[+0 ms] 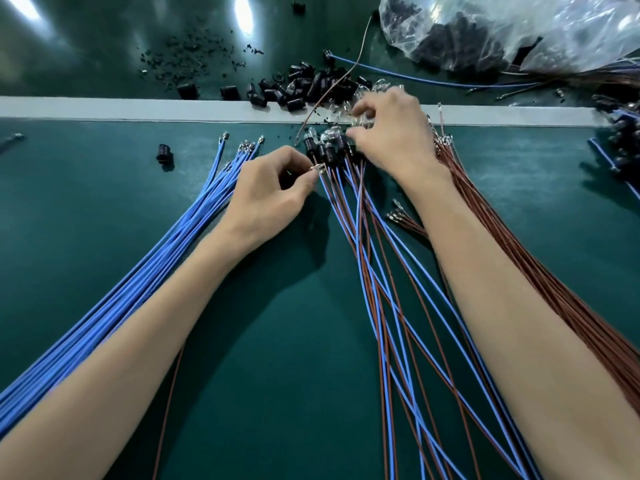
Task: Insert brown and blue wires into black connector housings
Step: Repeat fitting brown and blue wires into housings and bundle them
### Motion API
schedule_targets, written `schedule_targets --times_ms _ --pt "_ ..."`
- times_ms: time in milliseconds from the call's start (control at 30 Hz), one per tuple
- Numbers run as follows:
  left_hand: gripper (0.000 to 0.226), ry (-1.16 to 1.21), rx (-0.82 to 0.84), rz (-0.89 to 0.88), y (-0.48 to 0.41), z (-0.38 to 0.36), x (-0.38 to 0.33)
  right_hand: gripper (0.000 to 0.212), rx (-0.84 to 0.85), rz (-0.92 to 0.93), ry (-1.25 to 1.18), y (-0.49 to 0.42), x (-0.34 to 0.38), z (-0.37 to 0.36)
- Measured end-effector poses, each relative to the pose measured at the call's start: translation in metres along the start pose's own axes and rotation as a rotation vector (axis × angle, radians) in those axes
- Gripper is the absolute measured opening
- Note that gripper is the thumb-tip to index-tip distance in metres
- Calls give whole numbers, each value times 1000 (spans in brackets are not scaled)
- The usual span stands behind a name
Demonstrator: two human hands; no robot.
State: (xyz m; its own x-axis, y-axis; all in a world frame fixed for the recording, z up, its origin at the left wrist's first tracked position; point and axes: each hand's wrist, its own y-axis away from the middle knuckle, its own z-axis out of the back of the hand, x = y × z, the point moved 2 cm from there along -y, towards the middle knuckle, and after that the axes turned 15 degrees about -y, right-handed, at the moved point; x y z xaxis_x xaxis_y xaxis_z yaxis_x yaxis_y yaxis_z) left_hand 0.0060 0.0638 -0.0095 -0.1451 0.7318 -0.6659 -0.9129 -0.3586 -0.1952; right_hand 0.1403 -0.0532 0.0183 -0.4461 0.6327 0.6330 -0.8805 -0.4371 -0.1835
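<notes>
Brown and blue wires (367, 237) fan across the mat (277, 341), with black connector housings (325, 148) at their far ends
Head view: left hand (270, 192) pinches a metal terminal (316, 168); right hand (388, 133) curls over the housings, grip unclear. Line the terminal square to its cavity before pushing

My right hand (391, 133), fingers blurred, covered the pile of small clear parts (379, 87); whether it gripped one I could not tell. My left hand (273, 188) hid the wire behind the small metal terminal (317, 168) it pinched. The crinkled clear plastic bag (519, 29) was cut off at the top and right edges, its dark contents indistinct.
</notes>
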Motion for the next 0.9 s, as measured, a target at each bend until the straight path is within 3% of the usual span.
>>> schedule_targets --times_ms 133,367,433,500,633,733,900 --pt "12 -79 -25 -101 4 -1 -3 32 15 -88 75 -3 4 -7" --pt "18 -122 -26 -188 4 0 -7 28 -115 55 83 3 4 -5" --pt "19 -115 -14 -186 5 0 -7 25 -149 101 2 5 0 3" --pt "17 -101 -15 -175 4 0 -8 17 -142 155 -227 12 1 11" --pt "13 -59 -16 -156 4 -1 -7 9 -1 132 -684 38 3 12" --pt "11 -28 -16 -136 4 -1 -7 4 13 123 -732 48 4 4" --pt "8 -7 -8 -113 4 -2 -6 19 -24 213 -641 51 5 -8"
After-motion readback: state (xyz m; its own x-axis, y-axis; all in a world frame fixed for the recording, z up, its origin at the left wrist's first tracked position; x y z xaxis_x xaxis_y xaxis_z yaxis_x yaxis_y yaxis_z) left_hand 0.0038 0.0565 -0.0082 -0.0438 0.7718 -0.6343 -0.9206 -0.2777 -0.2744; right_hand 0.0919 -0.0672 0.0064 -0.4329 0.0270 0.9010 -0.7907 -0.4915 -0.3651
